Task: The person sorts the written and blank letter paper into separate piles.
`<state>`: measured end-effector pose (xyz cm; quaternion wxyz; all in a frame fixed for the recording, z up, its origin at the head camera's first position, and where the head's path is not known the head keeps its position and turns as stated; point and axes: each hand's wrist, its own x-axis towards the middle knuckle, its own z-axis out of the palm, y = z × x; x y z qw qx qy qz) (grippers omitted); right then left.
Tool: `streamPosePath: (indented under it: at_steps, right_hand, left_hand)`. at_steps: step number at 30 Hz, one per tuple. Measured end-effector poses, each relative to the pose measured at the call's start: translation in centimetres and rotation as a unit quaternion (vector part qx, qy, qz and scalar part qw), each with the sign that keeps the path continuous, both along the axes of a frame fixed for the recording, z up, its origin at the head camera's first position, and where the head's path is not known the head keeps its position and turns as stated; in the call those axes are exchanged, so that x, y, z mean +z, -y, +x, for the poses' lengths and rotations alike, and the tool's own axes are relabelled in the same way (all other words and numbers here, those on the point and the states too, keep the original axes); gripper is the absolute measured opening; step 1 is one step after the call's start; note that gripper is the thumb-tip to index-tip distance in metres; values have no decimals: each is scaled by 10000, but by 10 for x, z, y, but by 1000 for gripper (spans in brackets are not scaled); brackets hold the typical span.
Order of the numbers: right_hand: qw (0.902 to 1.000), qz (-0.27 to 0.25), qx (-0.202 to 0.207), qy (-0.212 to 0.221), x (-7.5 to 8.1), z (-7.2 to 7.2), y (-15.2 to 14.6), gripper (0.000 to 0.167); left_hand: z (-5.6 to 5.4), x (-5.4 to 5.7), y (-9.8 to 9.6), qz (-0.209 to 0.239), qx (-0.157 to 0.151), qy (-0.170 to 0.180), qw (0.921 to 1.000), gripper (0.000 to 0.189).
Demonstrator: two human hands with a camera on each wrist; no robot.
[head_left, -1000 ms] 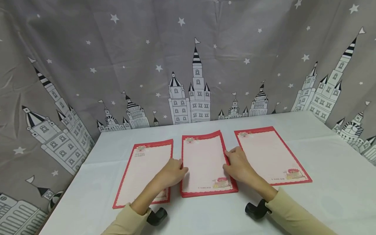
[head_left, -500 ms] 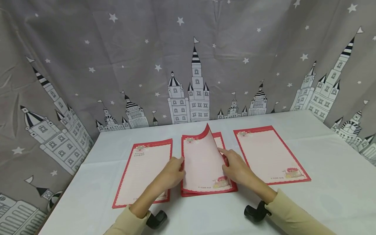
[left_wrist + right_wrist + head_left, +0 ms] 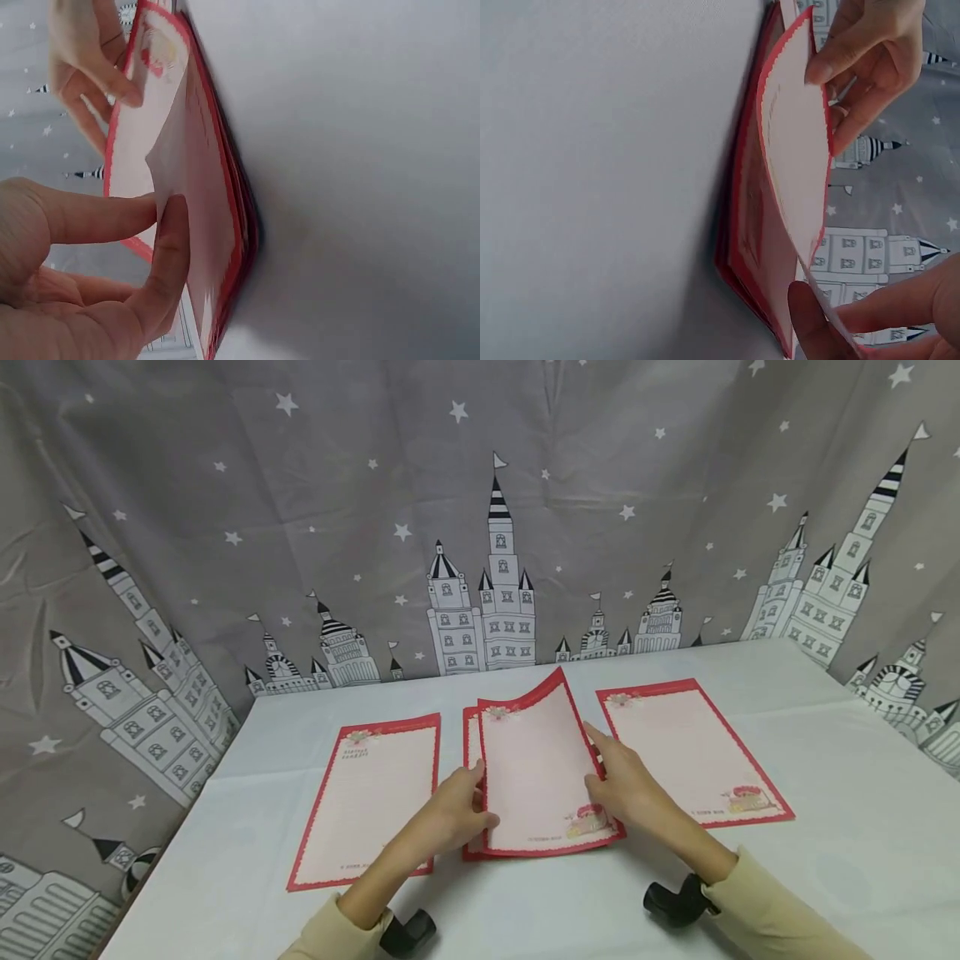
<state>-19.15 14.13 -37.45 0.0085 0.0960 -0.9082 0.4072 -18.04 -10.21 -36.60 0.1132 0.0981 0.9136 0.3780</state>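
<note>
Head view: the left hand (image 3: 452,808) and right hand (image 3: 624,779) pinch opposite edges of a sheet (image 3: 536,768) between thumb and fingers, bowing it over the stack (image 3: 473,745) on the white table (image 3: 240,827).

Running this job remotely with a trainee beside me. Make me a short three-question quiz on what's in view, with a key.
1. True or false: the left hand and the right hand both pinch the raised sheet.

2. What shows beneath the raised sheet?
A) a pair of scissors
B) a stack of red-bordered sheets
C) a blue folder

3. Of the two outer sheets, which has dark writing just below its flower: the left sheet or the right sheet?

Key:
1. True: one hand grips each side.
2. B
3. The left sheet.
</note>
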Motion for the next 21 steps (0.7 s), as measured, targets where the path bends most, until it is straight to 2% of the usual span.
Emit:
streamPosePath:
  at_steps: [6,9,13,16,21]
  right_hand:
    - [9994,210,-110,-238,11,4,-16,73]
    - [9988,338,-215,-269,18,2,-30,72]
    - [9973,559,-345,-329,32,-2,-52,70]
    - [9952,792,-385,-430,42,-7,-67,68]
    - [9926,1059,-499,-324,48,-15,-95,66]
  left_hand:
    - [6,-1,-10,595,-93,191,9980,90]
    - [9,-2,-22,738,-117,-13,9972,89]
    - [10,-4,-45,1087,-160,-183,9938,88]
    - [8,-6,-65,1410,-188,-88,9898,88]
    - [-1,-8,-100,1424,-483,-141,9885,89]
